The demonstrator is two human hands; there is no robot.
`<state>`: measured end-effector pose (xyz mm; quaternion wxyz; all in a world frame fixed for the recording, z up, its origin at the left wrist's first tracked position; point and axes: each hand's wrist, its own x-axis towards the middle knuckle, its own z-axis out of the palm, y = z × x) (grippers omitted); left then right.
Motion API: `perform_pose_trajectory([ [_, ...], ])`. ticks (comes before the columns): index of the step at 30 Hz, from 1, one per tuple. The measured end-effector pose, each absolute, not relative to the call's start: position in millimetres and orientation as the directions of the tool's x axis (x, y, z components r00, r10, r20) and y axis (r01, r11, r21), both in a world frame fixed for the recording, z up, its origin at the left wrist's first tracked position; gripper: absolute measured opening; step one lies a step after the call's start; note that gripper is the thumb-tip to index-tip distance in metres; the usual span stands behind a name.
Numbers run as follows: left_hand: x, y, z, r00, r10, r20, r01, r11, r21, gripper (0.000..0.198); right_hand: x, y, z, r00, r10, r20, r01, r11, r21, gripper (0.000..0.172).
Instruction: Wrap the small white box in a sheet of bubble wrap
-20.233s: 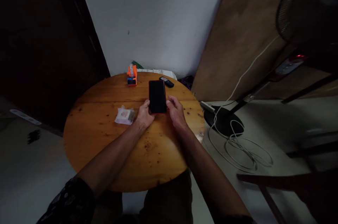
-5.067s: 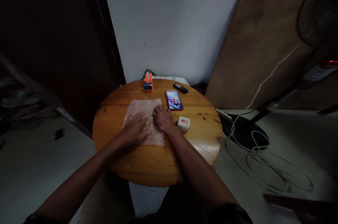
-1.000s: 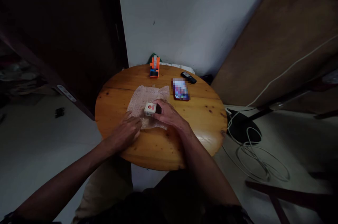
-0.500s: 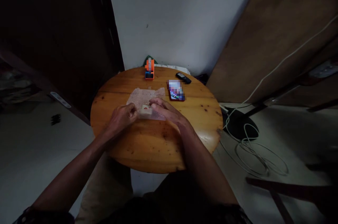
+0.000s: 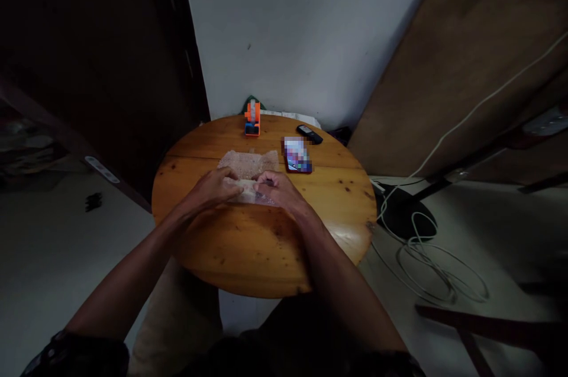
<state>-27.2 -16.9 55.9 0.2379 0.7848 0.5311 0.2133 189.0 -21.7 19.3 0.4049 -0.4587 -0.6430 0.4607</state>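
Observation:
A crinkled, see-through sheet of bubble wrap (image 5: 249, 163) lies on the round wooden table (image 5: 248, 247). Over its near part, a small pale flat item (image 5: 247, 184) shows between my hands, seemingly beneath a layer of wrap; its kind is unclear. My left hand (image 5: 216, 186) has its fingers curled at the left side, the thumb pressing near the item. From the right, my right hand (image 5: 280, 189) pinches the wrap with bent fingers and thumb. Some fingertips are hidden or too dim to make out.
An orange tape dispenser (image 5: 252, 119) stands at the table's back. Right of the wrap lie a phone (image 5: 297, 155) with a lit screen and a black remote-like device (image 5: 309, 134). A pale cable (image 5: 426, 253) coils on the floor at right, beside a black round base (image 5: 410, 214).
My right hand has gone from outstretched fingers above the wrap to a pinch on it. My left fingers have moved right over the item, whose red mark no longer shows.

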Motion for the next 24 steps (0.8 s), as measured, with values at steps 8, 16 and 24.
perform_pose_trajectory([
  [8,-11,-7,30,0.32,0.935,0.156,0.505,-0.307,0.806,0.02,189,-25,24,-0.248,0.968,0.05,0.244,0.112,-0.963,0.032],
  [16,-12,-16,27,0.302,0.94,0.159,0.492,-0.296,0.819,0.016,190,-22,17,-0.241,0.968,0.076,0.341,0.158,-0.927,0.021],
  [24,-13,-18,27,0.324,0.929,0.178,0.476,-0.322,0.818,0.015,191,-23,19,-0.248,0.963,0.109,0.364,0.197,-0.91,0.018],
])
